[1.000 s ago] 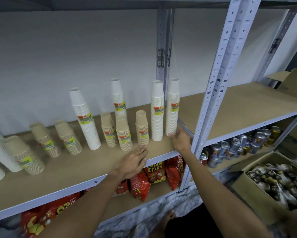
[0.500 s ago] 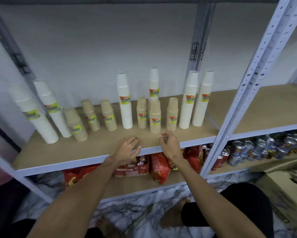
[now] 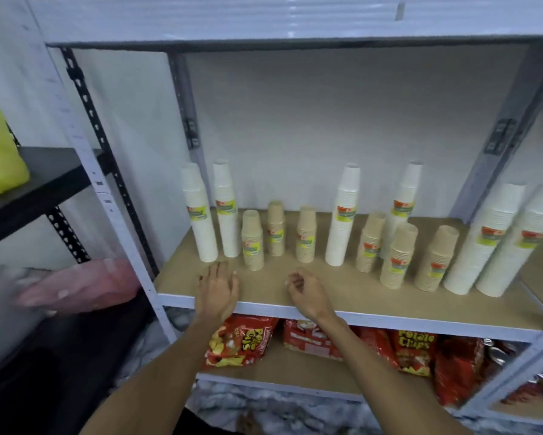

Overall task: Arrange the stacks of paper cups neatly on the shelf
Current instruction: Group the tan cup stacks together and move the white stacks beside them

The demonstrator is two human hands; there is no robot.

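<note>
Empty-handed between grasps, moving to the left end of the shelf [image 3: 421, 320].

Grips nothing: left hand [image 3: 218, 285] flat, fingers straight and close together, low over the board just in front of the left white pair [image 3: 201, 221]; right hand [image 3: 308, 293] loosely curled and empty, near the front lip. No longer touches the right white pair [image 3: 502, 246] as a second ago, and sits further left than half a second back; reads as that end settled, left group next. On the middle board, all upright: mouths down, closed bases up, long axes vertical, any lean at the far sides probably lens bend, hard to say. Row not yet tidy: brown stacks [image 3: 397, 259] staggered in depth around the tall white stack [image 3: 342, 221], rear white stack [image 3: 403, 199] half hidden behind them.
</note>
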